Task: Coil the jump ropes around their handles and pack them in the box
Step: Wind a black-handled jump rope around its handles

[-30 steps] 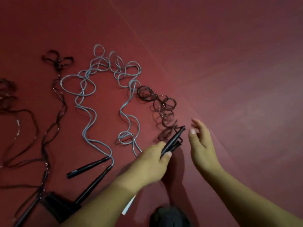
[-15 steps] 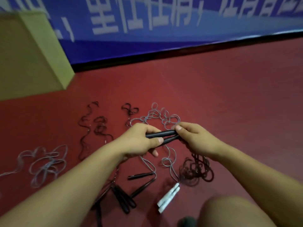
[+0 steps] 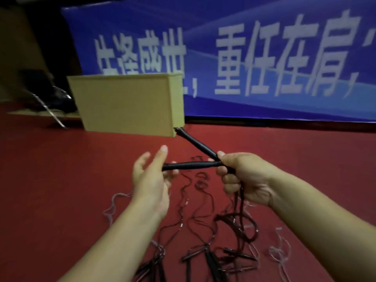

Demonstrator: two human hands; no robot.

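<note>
My right hand [image 3: 242, 178] grips two black jump-rope handles [image 3: 193, 165] at one end; they splay out in a V, one pointing left, the other up toward the box. Their dark rope [image 3: 240, 220] hangs from that hand in loops down to the floor. My left hand [image 3: 151, 176] is at the tip of the lower handle, fingers straight and spread, touching or nearly touching it. The cardboard box [image 3: 128, 104] stands on the red floor beyond the hands, its near wall facing me.
Several more ropes and black handles [image 3: 205, 255] lie tangled on the red floor [image 3: 61, 180] below my arms, with pale grey ropes [image 3: 278, 251] at both sides. A blue banner with white characters [image 3: 264, 64] hangs behind the box. Dark objects [image 3: 46, 92] sit at the far left.
The view has risen from the floor to the box and banner. The handles, earlier held together by both hands, now splay apart in my right hand. My left hand has opened.
</note>
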